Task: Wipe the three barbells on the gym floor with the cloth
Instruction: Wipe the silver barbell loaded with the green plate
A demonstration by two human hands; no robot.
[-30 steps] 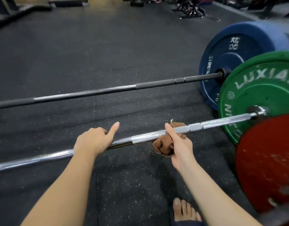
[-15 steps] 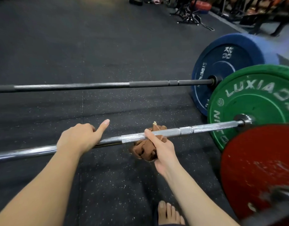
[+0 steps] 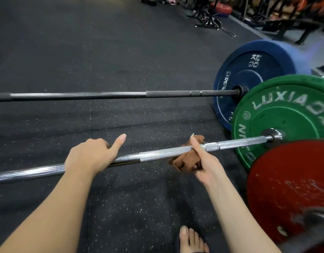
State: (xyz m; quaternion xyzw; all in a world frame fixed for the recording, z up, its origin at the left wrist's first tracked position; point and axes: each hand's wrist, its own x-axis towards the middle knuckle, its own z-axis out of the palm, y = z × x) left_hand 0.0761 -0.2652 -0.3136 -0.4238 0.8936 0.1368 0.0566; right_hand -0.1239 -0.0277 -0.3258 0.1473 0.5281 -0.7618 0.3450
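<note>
The left hand [image 3: 91, 157] curls over the chrome middle barbell [image 3: 157, 154], thumb sticking out. Just to its right, the right hand [image 3: 207, 162] clamps the brown cloth [image 3: 182, 161] around that same bar. Three barbells show: the far barbell [image 3: 84, 94] carries one blue plate [image 3: 258, 70], the middle one green plate [image 3: 285, 114], and the near barbell [image 3: 320, 220] one red plate [image 3: 285, 189].

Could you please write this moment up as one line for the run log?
phase: wipe | left hand: grips silver steel barbell | right hand: holds crumpled brown cloth round its shaft
</note>
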